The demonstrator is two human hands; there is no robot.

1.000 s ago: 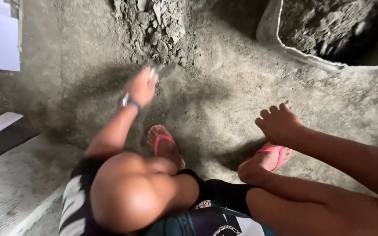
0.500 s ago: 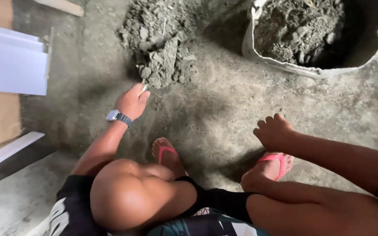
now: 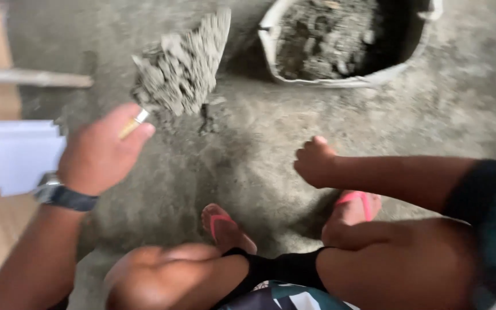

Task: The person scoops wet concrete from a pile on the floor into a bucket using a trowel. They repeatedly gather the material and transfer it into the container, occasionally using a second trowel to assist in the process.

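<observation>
Grey, lumpy wet mortar sits heaped on the blade of a trowel held up above the rough concrete floor. The left hand is clenched around the trowel's pale wooden handle, of which only a short stub and a metal collar show beyond the knuckles. The blade itself is hidden under the load, which tilts up and to the right, its upper edge near the rim of a white woven sack that lies open on the floor and holds more of the same grey, lumpy mix. A dark-strapped wristwatch sits on the left wrist.

The right hand hangs over the floor with its fingers curled into a loose fist; it holds nothing that can be seen, and it is well apart from the trowel. Below, the person squats with bare knees, both feet in pink flip-flops flat on the concrete. At the left edge lie white flat sheets, with a pale wooden strip above them.
</observation>
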